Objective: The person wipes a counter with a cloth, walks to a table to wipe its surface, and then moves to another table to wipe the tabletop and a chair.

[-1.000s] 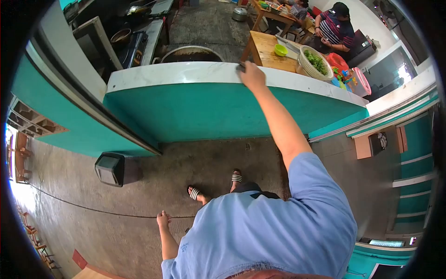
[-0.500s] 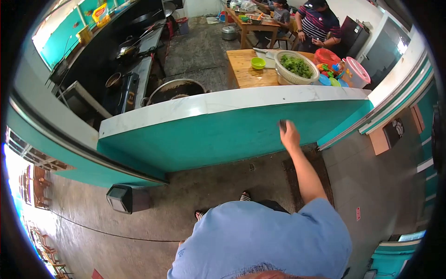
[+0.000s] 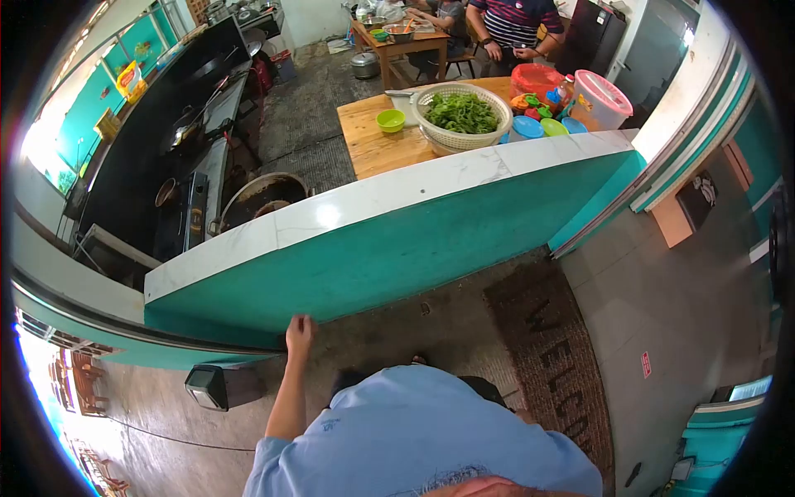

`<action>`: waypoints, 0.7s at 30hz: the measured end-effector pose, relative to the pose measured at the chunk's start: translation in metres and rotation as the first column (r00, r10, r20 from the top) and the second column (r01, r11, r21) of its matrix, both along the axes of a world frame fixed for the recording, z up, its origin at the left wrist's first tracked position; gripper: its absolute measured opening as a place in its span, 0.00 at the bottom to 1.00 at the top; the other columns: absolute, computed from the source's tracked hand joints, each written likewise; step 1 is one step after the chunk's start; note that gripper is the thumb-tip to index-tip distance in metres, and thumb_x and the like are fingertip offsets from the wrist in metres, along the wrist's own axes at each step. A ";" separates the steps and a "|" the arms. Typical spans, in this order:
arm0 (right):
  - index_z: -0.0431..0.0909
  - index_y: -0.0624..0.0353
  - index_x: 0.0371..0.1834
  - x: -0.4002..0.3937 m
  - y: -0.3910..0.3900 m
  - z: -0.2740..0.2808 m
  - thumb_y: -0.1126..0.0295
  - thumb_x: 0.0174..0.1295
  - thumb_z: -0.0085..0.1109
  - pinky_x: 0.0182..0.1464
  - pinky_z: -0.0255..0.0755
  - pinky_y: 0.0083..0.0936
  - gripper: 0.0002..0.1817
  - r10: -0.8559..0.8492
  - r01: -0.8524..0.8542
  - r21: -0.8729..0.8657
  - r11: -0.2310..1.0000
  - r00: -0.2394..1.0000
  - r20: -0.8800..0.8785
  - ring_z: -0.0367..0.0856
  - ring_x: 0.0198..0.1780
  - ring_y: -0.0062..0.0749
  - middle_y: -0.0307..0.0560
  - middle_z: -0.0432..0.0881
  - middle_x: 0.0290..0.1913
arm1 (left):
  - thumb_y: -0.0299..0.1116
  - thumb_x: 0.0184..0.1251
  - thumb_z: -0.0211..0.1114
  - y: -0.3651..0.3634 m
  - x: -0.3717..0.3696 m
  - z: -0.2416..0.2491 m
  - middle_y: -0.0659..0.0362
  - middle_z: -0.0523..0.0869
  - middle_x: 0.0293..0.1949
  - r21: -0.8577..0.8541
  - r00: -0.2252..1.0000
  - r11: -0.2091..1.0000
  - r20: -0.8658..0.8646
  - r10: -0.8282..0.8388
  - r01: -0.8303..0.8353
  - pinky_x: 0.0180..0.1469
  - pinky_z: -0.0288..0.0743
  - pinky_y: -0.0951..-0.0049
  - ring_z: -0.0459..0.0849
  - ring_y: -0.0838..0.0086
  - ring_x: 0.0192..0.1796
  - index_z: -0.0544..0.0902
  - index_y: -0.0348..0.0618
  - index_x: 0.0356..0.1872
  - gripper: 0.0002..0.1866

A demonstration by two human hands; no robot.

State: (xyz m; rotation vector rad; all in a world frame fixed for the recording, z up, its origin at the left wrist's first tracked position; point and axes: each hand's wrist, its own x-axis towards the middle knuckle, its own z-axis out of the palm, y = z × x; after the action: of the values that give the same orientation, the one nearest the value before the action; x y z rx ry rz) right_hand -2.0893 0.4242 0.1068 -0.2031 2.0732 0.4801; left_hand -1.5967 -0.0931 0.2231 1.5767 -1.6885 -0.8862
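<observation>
My left hand (image 3: 301,333) is held out in front of the teal half wall (image 3: 356,277), low and to the left, with its fingers curled and nothing visible in them. It appears apart from the wall. Of my right hand (image 3: 523,416) only a small sliver shows beside my blue shirt, near the brown welcome mat (image 3: 551,348); its fingers and anything in them are hidden. Beyond the wall's white marble top (image 3: 373,199), a wooden table (image 3: 362,147) bears a green bowl (image 3: 390,121) and a basket (image 3: 497,128) of leafy greens (image 3: 460,113).
A bin (image 3: 217,388) stands at the lower left. A large pot (image 3: 263,199) and a stove (image 3: 195,207) are behind the wall. A pink-lidded container (image 3: 598,99) stands on the table's right. Behind it is a person in a striped shirt (image 3: 515,21); another sits farther back.
My right arm, which was stretched forward with a dark object in the hand, has dropped back almost out of sight. My left hand has come forward into view. The view has shifted, showing more of the mat.
</observation>
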 end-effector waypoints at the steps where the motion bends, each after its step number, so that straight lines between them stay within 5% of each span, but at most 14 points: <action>1: 0.83 0.60 0.61 0.001 0.008 0.005 0.47 0.65 0.66 0.60 0.78 0.46 0.31 -0.108 0.108 0.021 0.994 0.994 0.003 0.81 0.63 0.50 0.54 0.83 0.64 | 0.37 0.78 0.60 -0.015 -0.034 0.021 0.50 0.88 0.32 -0.020 0.988 0.999 -0.152 -0.040 0.037 0.41 0.80 0.65 0.88 0.67 0.36 0.81 0.33 0.41 0.14; 2: 0.83 0.63 0.59 -0.001 0.008 0.021 0.48 0.67 0.64 0.51 0.78 0.49 0.29 -0.129 0.130 -0.017 0.991 0.989 0.069 0.85 0.52 0.47 0.55 0.86 0.54 | 0.36 0.78 0.61 -0.024 -0.069 0.049 0.52 0.88 0.32 -0.050 0.974 0.995 -0.204 -0.095 0.086 0.42 0.80 0.66 0.88 0.69 0.36 0.81 0.33 0.41 0.13; 3: 0.83 0.63 0.59 -0.004 0.006 0.020 0.48 0.67 0.64 0.51 0.78 0.49 0.29 -0.139 0.140 -0.009 0.990 0.987 0.077 0.85 0.52 0.47 0.55 0.86 0.54 | 0.34 0.78 0.61 -0.029 -0.103 0.079 0.54 0.88 0.32 -0.079 0.956 0.988 -0.254 -0.148 0.132 0.43 0.81 0.68 0.88 0.71 0.37 0.81 0.34 0.42 0.11; 5: 0.84 0.66 0.54 -0.010 0.012 -0.006 0.52 0.68 0.64 0.44 0.75 0.51 0.25 -0.221 0.259 -0.333 0.907 0.964 0.148 0.85 0.41 0.44 0.58 0.87 0.44 | 0.32 0.78 0.61 -0.033 -0.155 0.127 0.52 0.88 0.33 -0.198 0.950 0.946 -0.124 -0.285 0.258 0.45 0.81 0.68 0.88 0.69 0.37 0.81 0.33 0.42 0.10; 7: 0.84 0.65 0.51 0.000 -0.030 0.028 0.56 0.69 0.64 0.42 0.75 0.50 0.21 -0.332 0.276 -0.428 0.860 0.941 -0.060 0.85 0.36 0.45 0.60 0.86 0.38 | 0.31 0.77 0.62 -0.038 -0.194 0.162 0.51 0.87 0.35 -0.309 0.915 0.871 -0.007 -0.403 0.381 0.46 0.81 0.67 0.88 0.65 0.38 0.81 0.34 0.42 0.08; 10: 0.82 0.67 0.53 -0.012 -0.053 0.023 0.58 0.68 0.65 0.46 0.76 0.47 0.21 -0.399 0.356 -0.480 0.802 0.917 0.013 0.86 0.42 0.50 0.63 0.86 0.41 | 0.28 0.75 0.63 -0.049 -0.241 0.191 0.50 0.86 0.37 -0.450 0.865 0.753 0.104 -0.490 0.481 0.46 0.80 0.66 0.87 0.60 0.40 0.81 0.35 0.42 0.06; 12: 0.80 0.70 0.55 -0.011 -0.059 0.029 0.59 0.67 0.66 0.53 0.76 0.45 0.24 -0.278 0.135 -0.743 0.656 0.958 -0.071 0.85 0.50 0.56 0.65 0.86 0.47 | 0.28 0.74 0.64 -0.058 -0.270 0.203 0.51 0.86 0.38 -0.487 0.860 0.735 0.073 -0.504 0.472 0.46 0.80 0.65 0.87 0.59 0.41 0.81 0.36 0.42 0.05; 15: 0.80 0.70 0.56 -0.027 -0.053 0.012 0.61 0.66 0.66 0.57 0.75 0.43 0.24 -0.381 0.270 -0.743 0.613 0.924 0.021 0.83 0.56 0.58 0.66 0.85 0.52 | 0.26 0.72 0.65 -0.066 -0.306 0.225 0.50 0.86 0.40 -0.544 0.865 0.712 0.052 -0.499 0.444 0.48 0.79 0.63 0.86 0.57 0.42 0.81 0.36 0.41 0.04; 16: 0.80 0.70 0.56 -0.034 -0.052 0.015 0.61 0.66 0.66 0.57 0.75 0.43 0.24 -0.381 0.267 -0.740 0.617 0.925 0.016 0.83 0.56 0.58 0.66 0.85 0.52 | 0.25 0.72 0.64 -0.072 -0.316 0.230 0.49 0.86 0.41 -0.570 0.856 0.682 0.075 -0.512 0.458 0.50 0.79 0.64 0.87 0.57 0.44 0.81 0.35 0.41 0.03; 19: 0.63 0.64 0.78 -0.056 -0.046 0.034 0.62 0.73 0.61 0.58 0.75 0.39 0.34 -0.485 0.377 -0.754 0.538 0.870 0.089 0.81 0.62 0.46 0.60 0.80 0.65 | 0.23 0.71 0.64 -0.098 -0.340 0.237 0.49 0.86 0.42 -0.610 0.844 0.644 0.078 -0.530 0.461 0.51 0.79 0.63 0.86 0.56 0.46 0.81 0.35 0.41 0.03; 21: 0.64 0.66 0.77 -0.074 -0.062 0.063 0.61 0.73 0.61 0.61 0.73 0.38 0.34 -0.526 0.363 -0.758 0.542 0.850 0.031 0.79 0.64 0.46 0.60 0.79 0.66 | 0.21 0.69 0.64 -0.110 -0.362 0.235 0.49 0.86 0.42 -0.605 0.829 0.658 0.006 -0.560 0.449 0.50 0.79 0.62 0.86 0.55 0.46 0.81 0.36 0.41 0.03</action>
State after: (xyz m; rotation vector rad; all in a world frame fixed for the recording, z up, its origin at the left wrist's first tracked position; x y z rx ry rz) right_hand -2.1634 0.3621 0.1697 -0.0813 2.3072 -0.7432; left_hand -1.9584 -0.2030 0.4581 0.5829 -2.0457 -0.6323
